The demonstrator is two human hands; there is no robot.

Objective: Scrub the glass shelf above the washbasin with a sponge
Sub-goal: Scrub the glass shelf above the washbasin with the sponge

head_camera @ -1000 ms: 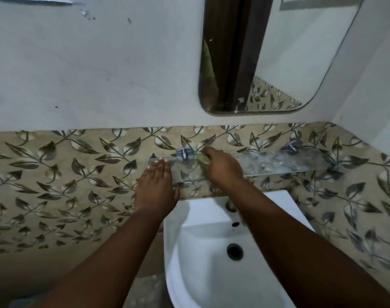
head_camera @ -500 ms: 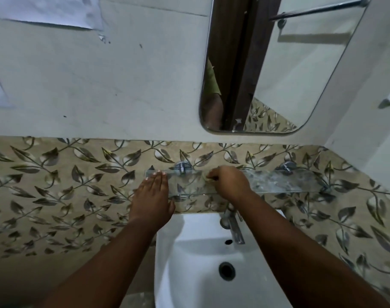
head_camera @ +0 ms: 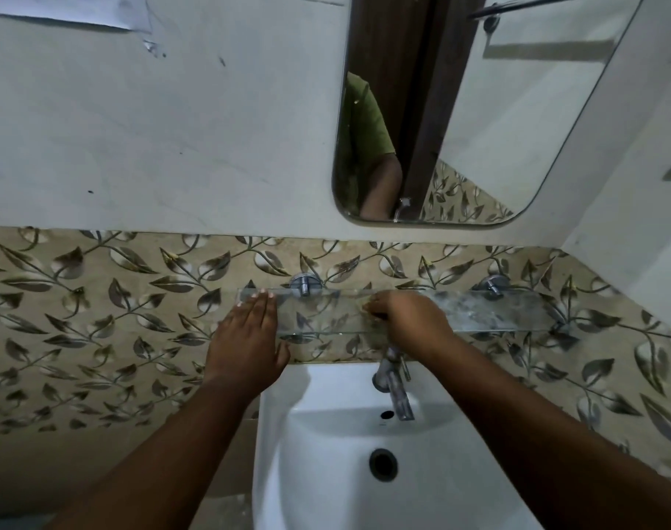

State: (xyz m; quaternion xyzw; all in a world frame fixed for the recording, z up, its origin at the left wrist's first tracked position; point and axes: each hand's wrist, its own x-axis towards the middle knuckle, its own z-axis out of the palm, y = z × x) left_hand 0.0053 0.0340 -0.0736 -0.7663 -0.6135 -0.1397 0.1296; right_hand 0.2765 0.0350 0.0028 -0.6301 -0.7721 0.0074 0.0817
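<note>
Nearest me, at 6 o'clock, the white ceramic washbasin (head_camera: 326, 472) with its chrome tap (head_camera: 397, 392). Beyond it, my left hand (head_camera: 250, 338) lies flat, fingers extended, holding nothing, fingertips resting on the left end of the clear rectangular glass shelf (head_camera: 326, 313). My right hand (head_camera: 410, 319) is curled closed at mid-shelf; I judge it grips the sponge, but the sponge itself is hidden. The shelf's long axis runs 9 to 3 o'clock; the smeared stretch lies toward 3 o'clock, nearer my right hand. Two chrome brackets (head_camera: 305, 285) obstruct the rear edge. Above, the rounded wall mirror (head_camera: 479, 109).
</note>
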